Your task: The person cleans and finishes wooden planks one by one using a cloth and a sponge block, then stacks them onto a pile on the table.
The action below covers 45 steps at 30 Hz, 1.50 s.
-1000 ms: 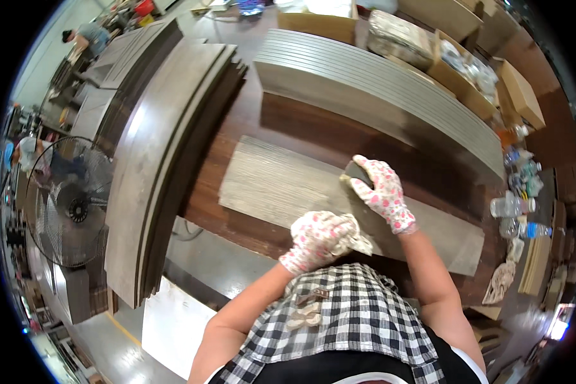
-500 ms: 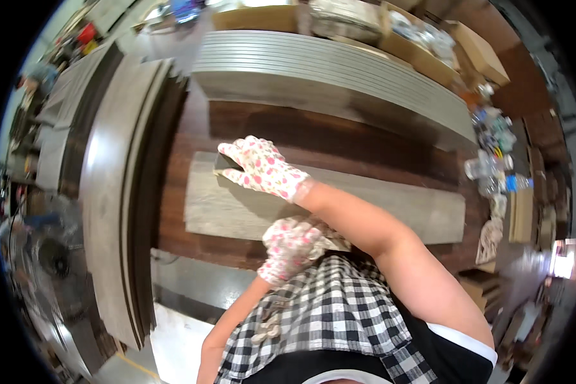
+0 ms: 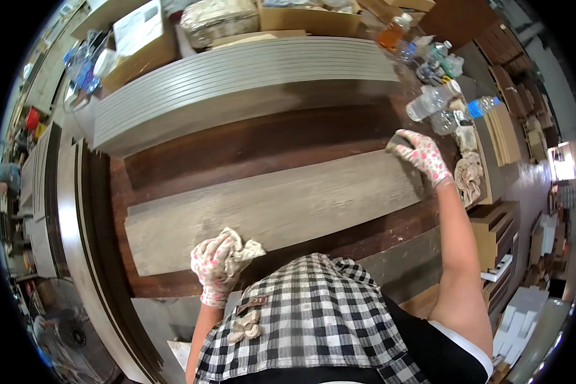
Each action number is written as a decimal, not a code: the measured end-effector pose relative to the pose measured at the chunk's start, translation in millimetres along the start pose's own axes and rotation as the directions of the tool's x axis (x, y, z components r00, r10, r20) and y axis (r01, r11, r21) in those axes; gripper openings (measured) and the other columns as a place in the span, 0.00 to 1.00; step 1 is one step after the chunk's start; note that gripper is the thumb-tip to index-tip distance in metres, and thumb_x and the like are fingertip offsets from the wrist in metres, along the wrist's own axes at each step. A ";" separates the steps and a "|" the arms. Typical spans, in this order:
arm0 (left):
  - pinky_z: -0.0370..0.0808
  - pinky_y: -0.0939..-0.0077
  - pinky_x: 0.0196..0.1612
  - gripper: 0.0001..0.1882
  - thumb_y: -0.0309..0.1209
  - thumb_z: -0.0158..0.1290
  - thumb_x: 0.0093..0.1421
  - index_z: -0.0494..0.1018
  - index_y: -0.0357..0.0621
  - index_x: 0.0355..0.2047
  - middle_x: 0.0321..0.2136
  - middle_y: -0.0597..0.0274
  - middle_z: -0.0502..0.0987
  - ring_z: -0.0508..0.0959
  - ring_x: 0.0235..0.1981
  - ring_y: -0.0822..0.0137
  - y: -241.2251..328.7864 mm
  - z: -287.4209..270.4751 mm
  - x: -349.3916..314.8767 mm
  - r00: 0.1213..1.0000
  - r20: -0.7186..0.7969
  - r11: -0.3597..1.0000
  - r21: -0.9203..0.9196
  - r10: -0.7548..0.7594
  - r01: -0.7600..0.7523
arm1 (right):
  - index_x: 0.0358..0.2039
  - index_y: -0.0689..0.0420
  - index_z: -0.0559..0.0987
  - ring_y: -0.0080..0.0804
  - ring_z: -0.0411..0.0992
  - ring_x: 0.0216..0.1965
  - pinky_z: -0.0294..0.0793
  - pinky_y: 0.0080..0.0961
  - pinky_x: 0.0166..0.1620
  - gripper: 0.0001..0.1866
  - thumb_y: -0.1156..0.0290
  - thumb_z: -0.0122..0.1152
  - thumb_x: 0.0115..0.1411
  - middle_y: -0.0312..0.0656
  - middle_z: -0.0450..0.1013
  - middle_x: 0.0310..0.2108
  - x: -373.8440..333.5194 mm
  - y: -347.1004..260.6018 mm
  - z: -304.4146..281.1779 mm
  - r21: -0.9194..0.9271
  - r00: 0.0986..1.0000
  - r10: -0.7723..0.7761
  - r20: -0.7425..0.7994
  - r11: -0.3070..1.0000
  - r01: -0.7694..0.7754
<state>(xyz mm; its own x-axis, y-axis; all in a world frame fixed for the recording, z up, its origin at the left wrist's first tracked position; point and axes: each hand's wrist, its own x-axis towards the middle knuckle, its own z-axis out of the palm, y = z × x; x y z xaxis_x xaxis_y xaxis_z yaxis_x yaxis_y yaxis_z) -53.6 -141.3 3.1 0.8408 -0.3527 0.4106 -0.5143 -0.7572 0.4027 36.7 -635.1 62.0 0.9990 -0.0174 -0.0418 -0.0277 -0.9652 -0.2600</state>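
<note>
Rightward my right hand [image 3: 424,157] has moved, its fingers grasping a small block [image 3: 396,146] at the far right corner of the plank [image 3: 294,201]; my left hand [image 3: 215,264] clutches a cloth [image 3: 244,251] by the near edge.

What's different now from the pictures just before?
The right hand went from mid-plank to the plank's left end, then across to its right end, gripping the small block. The whole view has swung round too. Nothing was let go: the left hand still holds the cloth at the near edge, and the stacked boards still stand beyond.
</note>
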 end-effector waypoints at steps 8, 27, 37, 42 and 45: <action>0.68 0.60 0.46 0.20 0.36 0.59 0.41 0.73 0.47 0.37 0.42 0.59 0.74 0.72 0.45 0.54 41.5 20.2 48.9 0.990 0.119 0.998 -0.005 0.070 -0.070 | 0.54 0.64 0.63 0.39 0.60 0.57 0.57 0.30 0.58 0.25 0.64 0.50 0.60 0.51 0.61 0.56 -32.5 27.9 22.9 0.663 0.706 0.512 -0.489 0.744 -0.080; 0.59 0.61 0.57 0.33 0.41 0.55 0.46 0.63 0.42 0.52 0.52 0.53 0.65 0.62 0.56 0.54 216.6 233.7 230.3 0.835 0.304 0.888 -0.167 0.459 -0.428 | 0.57 0.62 0.58 0.41 0.57 0.57 0.55 0.37 0.58 0.27 0.57 0.40 0.63 0.50 0.56 0.57 -58.5 -1.8 77.9 0.874 0.371 0.791 -0.486 0.444 0.199; 0.59 0.59 0.56 0.28 0.39 0.53 0.47 0.66 0.46 0.50 0.51 0.57 0.67 0.63 0.55 0.55 110.0 142.9 166.4 0.927 0.233 0.955 -0.093 0.295 -0.280 | 0.58 0.63 0.58 0.36 0.53 0.60 0.49 0.32 0.62 0.25 0.63 0.40 0.65 0.47 0.54 0.60 -36.3 -36.5 82.9 0.824 0.519 0.672 -0.528 0.555 0.119; 0.70 0.66 0.43 0.26 0.32 0.59 0.41 0.69 0.48 0.43 0.37 0.61 0.72 0.71 0.42 0.60 108.7 155.1 180.2 0.956 0.129 0.930 -0.297 0.262 -0.215 | 0.58 0.63 0.57 0.36 0.52 0.61 0.48 0.32 0.62 0.24 0.64 0.38 0.65 0.47 0.54 0.60 -38.4 -71.3 102.3 0.727 0.644 0.496 -0.583 0.672 0.140; 0.72 0.67 0.38 0.26 0.26 0.61 0.39 0.70 0.50 0.42 0.32 0.58 0.72 0.73 0.35 0.56 110.3 181.4 192.4 0.969 -0.219 0.769 -0.599 0.113 -0.225 | 0.58 0.62 0.58 0.35 0.55 0.59 0.52 0.32 0.61 0.25 0.61 0.38 0.65 0.46 0.55 0.59 -36.5 -92.7 109.8 0.811 0.646 0.547 -0.532 0.549 0.202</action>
<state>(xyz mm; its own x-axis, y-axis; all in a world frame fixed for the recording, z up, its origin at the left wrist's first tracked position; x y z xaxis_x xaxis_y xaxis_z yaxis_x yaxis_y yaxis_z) 82.0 -392.5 -21.9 0.7198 -0.3066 0.6228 -0.6857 -0.1737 0.7069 -1.1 -516.3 -18.3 0.6493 -0.6784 0.3437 0.1578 -0.3219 -0.9335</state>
